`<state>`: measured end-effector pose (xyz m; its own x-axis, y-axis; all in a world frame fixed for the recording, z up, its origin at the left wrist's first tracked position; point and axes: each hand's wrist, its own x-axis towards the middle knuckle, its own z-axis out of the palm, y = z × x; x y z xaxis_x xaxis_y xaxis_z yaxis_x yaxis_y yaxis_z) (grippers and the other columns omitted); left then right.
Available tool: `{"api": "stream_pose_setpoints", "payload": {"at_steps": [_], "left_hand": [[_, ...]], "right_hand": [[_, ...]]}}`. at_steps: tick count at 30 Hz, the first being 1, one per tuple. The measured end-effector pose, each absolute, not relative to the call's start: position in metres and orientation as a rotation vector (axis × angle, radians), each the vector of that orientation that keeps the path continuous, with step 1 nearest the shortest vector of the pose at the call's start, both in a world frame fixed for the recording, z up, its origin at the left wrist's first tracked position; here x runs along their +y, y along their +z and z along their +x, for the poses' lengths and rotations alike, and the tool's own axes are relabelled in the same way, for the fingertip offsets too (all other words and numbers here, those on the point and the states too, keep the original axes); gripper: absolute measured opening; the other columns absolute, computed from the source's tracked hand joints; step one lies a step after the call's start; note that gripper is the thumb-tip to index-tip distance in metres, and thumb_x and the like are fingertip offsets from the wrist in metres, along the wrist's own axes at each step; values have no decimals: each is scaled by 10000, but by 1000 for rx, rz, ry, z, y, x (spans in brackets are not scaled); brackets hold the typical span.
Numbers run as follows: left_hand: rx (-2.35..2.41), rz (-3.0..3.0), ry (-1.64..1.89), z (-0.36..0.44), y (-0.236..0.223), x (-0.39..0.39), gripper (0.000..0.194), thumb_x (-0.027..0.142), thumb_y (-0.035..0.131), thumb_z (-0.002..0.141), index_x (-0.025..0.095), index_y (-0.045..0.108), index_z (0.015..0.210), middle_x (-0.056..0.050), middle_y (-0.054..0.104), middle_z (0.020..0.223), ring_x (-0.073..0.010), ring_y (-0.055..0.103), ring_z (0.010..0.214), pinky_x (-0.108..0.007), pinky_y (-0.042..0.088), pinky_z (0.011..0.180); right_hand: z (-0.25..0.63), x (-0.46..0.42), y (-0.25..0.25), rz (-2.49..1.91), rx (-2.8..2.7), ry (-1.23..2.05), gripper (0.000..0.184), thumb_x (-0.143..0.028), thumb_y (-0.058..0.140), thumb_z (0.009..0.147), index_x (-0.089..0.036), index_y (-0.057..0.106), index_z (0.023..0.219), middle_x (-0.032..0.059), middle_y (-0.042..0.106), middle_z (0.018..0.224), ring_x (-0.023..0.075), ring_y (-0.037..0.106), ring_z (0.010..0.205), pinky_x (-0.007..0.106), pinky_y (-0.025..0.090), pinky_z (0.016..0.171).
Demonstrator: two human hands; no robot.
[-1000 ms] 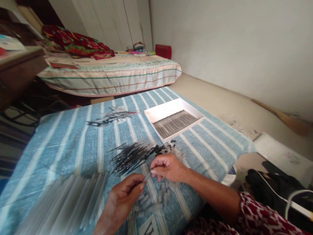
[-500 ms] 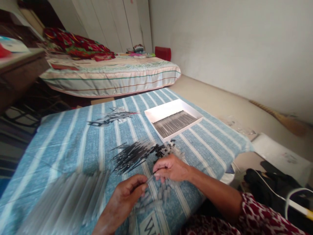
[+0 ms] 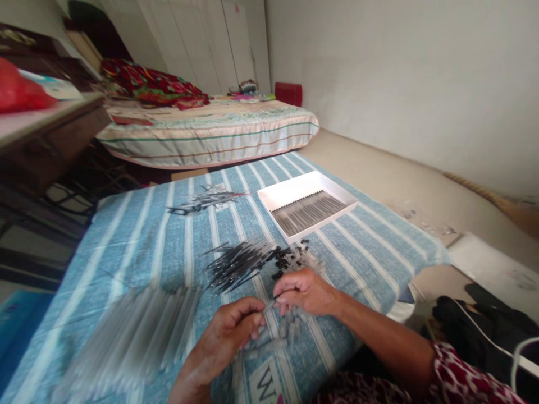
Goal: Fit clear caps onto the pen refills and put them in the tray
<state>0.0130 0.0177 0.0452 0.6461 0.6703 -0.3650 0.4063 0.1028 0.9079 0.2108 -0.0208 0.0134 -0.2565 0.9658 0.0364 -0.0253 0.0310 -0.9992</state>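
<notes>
Between the thumb and fingers of my left hand (image 3: 229, 331) is a short translucent tube (image 3: 268, 307). My right hand (image 3: 307, 292) pinches a small dark piece at the tube's far end; the fingers partly hide it. Short clear tubes (image 3: 290, 328) lie loose on the cloth under and beside my hands. Just beyond my right hand are small black pieces (image 3: 283, 259) and clear pieces (image 3: 306, 258) in a heap. A bundle of thin dark rods (image 3: 240, 264) lies left of that heap. Long grey translucent tubes (image 3: 138, 331) lie side by side left of my left hand.
A shallow white box (image 3: 266, 196) holds a row of grey sticks with dark ends. More thin sticks (image 3: 206, 199) are spread toward the table's far edge. The blue striped tablecloth (image 3: 370, 247) covers the table. Behind it stands a bed (image 3: 210, 137); a desk (image 3: 80, 120) stands left.
The whole view has shifted, so everything appears a little further right. My hands keep the same grip on the short tube and its dark end.
</notes>
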Motion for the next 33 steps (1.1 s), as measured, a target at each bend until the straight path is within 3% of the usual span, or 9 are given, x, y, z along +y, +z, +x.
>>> {"api": "stream_pose_setpoints", "payload": {"at_steps": [8,16,22,24,28,32,33], "left_hand": [[912,1425,316,15,42,13,180,314,606,727,143,645,766,14,553,597,-100,471,538,-199,346,496],[913,1376,361,18,40,11,140,276,626,693,140,631,729,33,534,577,-86,449,526,-196,327,499],[937,1387,401,16,40,10,142,276,611,711,137,625,738,32,529,575,-86,449,523,-201,326,495],[934,1386,405,16,41,9,134,263,607,711,134,623,746,32,528,577,-86,451,528,-202,327,499],[935,1365,419,16,41,8,118,243,601,698,134,619,742,31,531,575,-90,461,527,-208,335,509],[937,1374,438,16,41,8,110,234,594,695,133,620,726,30,528,568,-90,451,525,-207,325,505],[929,1380,434,16,41,8,111,235,592,699,131,621,726,30,525,565,-90,447,524,-207,322,505]], "right_hand": [[212,-26,10,-1110,-1436,1363,199,-347,561,790,-161,608,738,-4,638,612,113,612,497,204,458,474],[214,-27,7,-1232,-1568,1233,332,-388,518,825,-161,585,591,-20,582,499,79,507,398,177,383,400],[214,-23,11,-1168,-1543,1269,170,-317,598,775,-175,624,866,-38,577,594,81,505,441,187,403,436],[213,-22,13,-1184,-1601,1251,147,-311,573,792,-172,618,774,-37,570,573,83,504,432,191,394,432],[211,-21,17,-1289,-1749,1051,361,-350,513,829,-162,561,525,-34,507,441,84,461,409,198,333,422],[210,-20,20,-1276,-1702,1096,173,-332,591,772,-166,635,791,-47,544,517,84,462,445,194,351,450],[210,-19,21,-1278,-1696,1124,169,-331,595,767,-165,628,779,-49,547,516,80,455,432,191,347,441]]}}
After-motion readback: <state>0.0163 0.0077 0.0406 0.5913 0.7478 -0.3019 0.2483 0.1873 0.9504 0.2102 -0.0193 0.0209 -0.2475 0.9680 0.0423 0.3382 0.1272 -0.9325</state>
